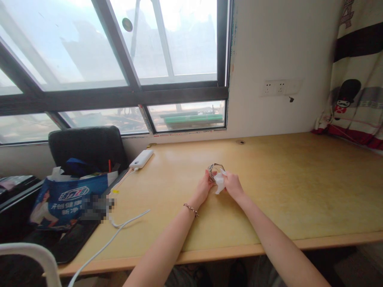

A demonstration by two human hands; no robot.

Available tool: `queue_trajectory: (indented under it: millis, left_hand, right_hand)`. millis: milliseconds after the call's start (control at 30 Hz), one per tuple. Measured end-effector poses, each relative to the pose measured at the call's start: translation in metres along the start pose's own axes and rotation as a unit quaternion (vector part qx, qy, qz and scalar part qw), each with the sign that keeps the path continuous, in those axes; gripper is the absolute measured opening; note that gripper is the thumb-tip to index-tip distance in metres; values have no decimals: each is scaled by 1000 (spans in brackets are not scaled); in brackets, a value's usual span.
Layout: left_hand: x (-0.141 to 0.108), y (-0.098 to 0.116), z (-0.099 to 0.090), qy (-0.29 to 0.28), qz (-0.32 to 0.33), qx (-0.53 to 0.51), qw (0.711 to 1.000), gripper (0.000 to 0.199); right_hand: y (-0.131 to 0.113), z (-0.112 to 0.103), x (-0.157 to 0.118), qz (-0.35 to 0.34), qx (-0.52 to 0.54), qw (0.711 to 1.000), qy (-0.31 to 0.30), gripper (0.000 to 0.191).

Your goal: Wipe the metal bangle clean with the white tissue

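Observation:
Near the middle of the wooden table [287, 179], my left hand [204, 186] is closed on the left side of a clear, shiny glass object [213, 168] that looks like a faceted bowl or ashtray with its round opening facing up. My right hand [233, 185] pinches a white tissue [219, 183], which lies against the right side of the glass and hangs down between my hands. The tissue hides part of the glass. A braided bracelet [191, 209] is round my left wrist.
A white power bank [141, 159] with a cable lies at the table's back left. Another white cable [119, 227] crosses the left edge. Left of the table, a blue bag [70, 199] rests on a black chair [88, 145]. Windows and a wall with sockets [281, 87] stand behind.

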State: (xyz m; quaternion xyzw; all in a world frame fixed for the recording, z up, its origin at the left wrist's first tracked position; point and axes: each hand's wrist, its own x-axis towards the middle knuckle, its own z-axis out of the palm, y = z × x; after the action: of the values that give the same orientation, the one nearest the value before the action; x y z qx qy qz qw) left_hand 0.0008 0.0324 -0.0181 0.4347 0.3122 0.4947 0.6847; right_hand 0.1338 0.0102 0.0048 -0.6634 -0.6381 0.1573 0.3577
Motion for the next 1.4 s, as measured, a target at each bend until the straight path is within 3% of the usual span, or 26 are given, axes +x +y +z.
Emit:
queue_trajectory:
  millis: [167,300,367,500,633,800,900,1000,1133,1233,1400]
  left_hand:
    - [2,1,0,-6,-10,-45,999,55]
    - [-2,6,6,39,-5,-1,999,54]
    - [-5,8,8,26,3,38,999,55]
    - [-11,9,11,-22,9,79,997,57]
    - [-12,7,11,-9,0,81,997,58]
    - [-9,6,7,21,2,78,997,63]
    - [-8,5,4,39,4,140,989,66]
    - [-8,4,4,53,26,193,979,67]
    - [-10,5,11,21,27,206,978,67]
    - [-12,7,15,-14,53,219,974,59]
    - [-12,10,16,-5,32,191,981,55]
  right_hand:
    - [-1,-1,-1,-40,-3,999,-11,29]
    - [-4,-3,1,-13,7,998,-64,28]
    - [-4,-5,2,3,-14,997,-78,27]
    - [-4,-8,0,20,-120,992,-25,31]
    - [-3,-10,-3,18,-163,986,22,36]
    - [2,-7,2,-35,-70,997,-14,31]
    - [5,-2,5,-32,-43,998,-44,28]
    - [6,0,5,-20,-48,998,-27,34]
    - [2,-1,2,43,3,999,-5,51]
    - [-3,-4,-1,124,106,986,-42,60]
    - [-6,-7,-1,154,158,970,-106,46]
